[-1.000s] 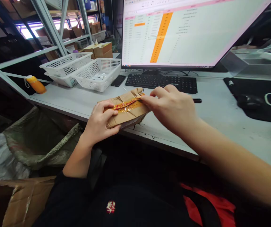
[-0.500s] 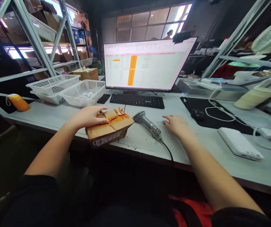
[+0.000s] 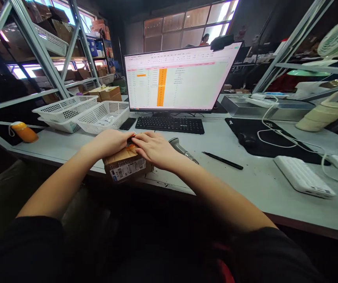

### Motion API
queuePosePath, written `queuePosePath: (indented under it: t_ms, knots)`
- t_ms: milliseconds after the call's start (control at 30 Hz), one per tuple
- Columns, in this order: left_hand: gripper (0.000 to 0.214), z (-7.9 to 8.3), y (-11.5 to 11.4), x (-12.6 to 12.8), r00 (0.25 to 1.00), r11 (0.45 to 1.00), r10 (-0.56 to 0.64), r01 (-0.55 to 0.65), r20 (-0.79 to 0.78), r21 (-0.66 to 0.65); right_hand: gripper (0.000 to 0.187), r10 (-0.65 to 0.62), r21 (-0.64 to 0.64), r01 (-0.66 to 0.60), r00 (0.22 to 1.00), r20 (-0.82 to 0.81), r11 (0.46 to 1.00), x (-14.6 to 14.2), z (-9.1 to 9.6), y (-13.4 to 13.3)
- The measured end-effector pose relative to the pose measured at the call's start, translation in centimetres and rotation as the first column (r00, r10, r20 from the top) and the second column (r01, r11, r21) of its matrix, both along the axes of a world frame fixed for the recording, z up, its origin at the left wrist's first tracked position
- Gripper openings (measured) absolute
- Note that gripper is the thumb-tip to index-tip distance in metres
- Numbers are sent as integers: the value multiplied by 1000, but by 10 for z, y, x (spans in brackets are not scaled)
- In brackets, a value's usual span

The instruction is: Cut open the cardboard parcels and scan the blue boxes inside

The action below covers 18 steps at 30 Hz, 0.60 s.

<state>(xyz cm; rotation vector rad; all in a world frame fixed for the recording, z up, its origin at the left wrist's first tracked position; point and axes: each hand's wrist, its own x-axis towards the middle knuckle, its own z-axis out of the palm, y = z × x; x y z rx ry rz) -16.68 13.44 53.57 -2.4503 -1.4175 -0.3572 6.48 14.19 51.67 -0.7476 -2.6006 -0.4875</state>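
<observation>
A small cardboard box (image 3: 121,159) with orange-brown tape on top and a white barcode label on its near side sits at the desk's front edge. My left hand (image 3: 110,141) grips its top from the left, thumb side toward the middle. From the right, my right hand (image 3: 154,148) lies over the top, fingers bent at the taped seam and touching or nearly touching the left fingertips. Both hands hide most of the tape. Partly behind my right hand and forearm is a grey barcode scanner (image 3: 182,148). A black pen (image 3: 222,160) rests on the desk to its right.
Behind the box stand a keyboard (image 3: 170,125) and a monitor (image 3: 180,82) showing a spreadsheet. White baskets (image 3: 102,116) and an orange bottle (image 3: 24,131) are at left. At right lie a mouse pad (image 3: 263,135), a white power bank (image 3: 302,177) and loose cables.
My right hand has moved left from the desk beside the scanner onto the box top. The pen now shows where that hand was. My left hand stays on the box, which has turned slightly.
</observation>
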Motion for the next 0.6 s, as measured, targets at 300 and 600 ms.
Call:
queuePosePath:
  t_ms: [300,600]
  knots:
    - [56,11,20,-25,875,970,-149,220,460,-104,31,88,16,-87,991,-99,996,3,6,-32]
    - [53,36,72,-48,856,881,-117,324,504,-344,25,302,499,-119,904,-304,858,29,-79,-46]
